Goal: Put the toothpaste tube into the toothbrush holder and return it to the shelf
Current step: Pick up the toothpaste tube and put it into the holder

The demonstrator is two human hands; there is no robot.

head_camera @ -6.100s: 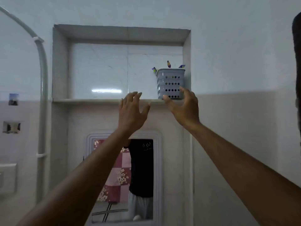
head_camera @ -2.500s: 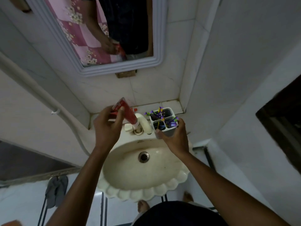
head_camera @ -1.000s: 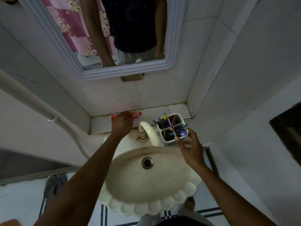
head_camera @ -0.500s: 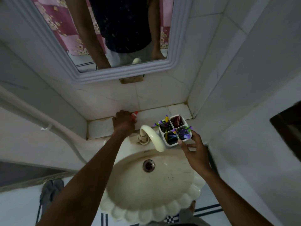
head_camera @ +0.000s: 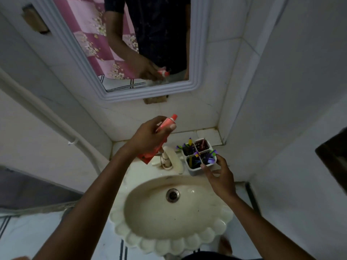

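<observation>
My left hand [head_camera: 148, 136] grips a red toothpaste tube [head_camera: 166, 122] in the air above the sink's back ledge, cap pointing up and away, flat end down near the tap. The white four-compartment toothbrush holder [head_camera: 196, 172] stands on the sink's right rear rim, with purple and yellow brushes sticking out of it. My right hand [head_camera: 220, 178] touches the holder's near side with its fingertips, thumb at the rim; the fingers are spread along its wall. The tube is left of and above the holder, apart from it.
A cream scalloped basin [head_camera: 169, 246] with a drain [head_camera: 172, 195] lies below my hands, and its tap [head_camera: 171, 159] stands between tube and holder. A framed mirror [head_camera: 199, 53] hangs above. The tiled corner wall [head_camera: 234, 94] is close on the right. A pipe [head_camera: 47, 113] runs down the left wall.
My left hand has lifted the toothpaste tube off the back ledge and raised it into the air. My right hand stays at the holder on the sink rim.
</observation>
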